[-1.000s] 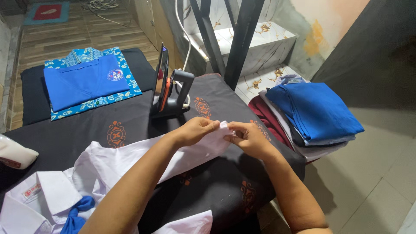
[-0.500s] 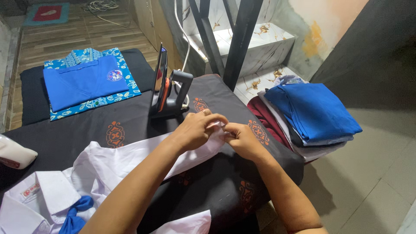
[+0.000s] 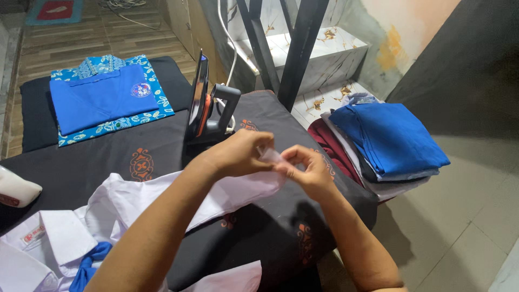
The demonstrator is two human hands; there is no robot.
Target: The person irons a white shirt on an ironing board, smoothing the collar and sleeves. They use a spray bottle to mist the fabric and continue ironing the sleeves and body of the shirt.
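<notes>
The white shirt (image 3: 178,203) lies crumpled across the near part of the black cloth (image 3: 135,146) that covers the ironing surface, its thin, smooth fabric bunched into soft folds, with one sleeve stretched out to the right and lifted slightly at its end. The left hand (image 3: 238,154) and the right hand (image 3: 304,168) meet at that sleeve end, fingertips close together, each pinching the edge of the pale fabric between thumb and fingers; the cuff is pulled into a small taut fold between them, just above the cloth. At the near left the shirt's stiff collar (image 3: 57,238) lies flat and open, and a strip of bright blue fabric (image 3: 89,265) sits against it. The black cloth is matte and dotted with orange ornamental motifs. Just behind the hands an iron (image 3: 208,108) stands upright on its heel, with a dark handle, an orange trim line and a white cord running up behind it. Farther back on the left, a folded blue shirt (image 3: 102,97) with a round badge rests flat on a blue patterned fabric with white floral print. To the right, a stack of folded clothes (image 3: 386,143) sits beside the surface, a bright blue piece on top, with white, grey and dark red layers under it. A white rounded object (image 3: 16,189) lies at the left edge.
</notes>
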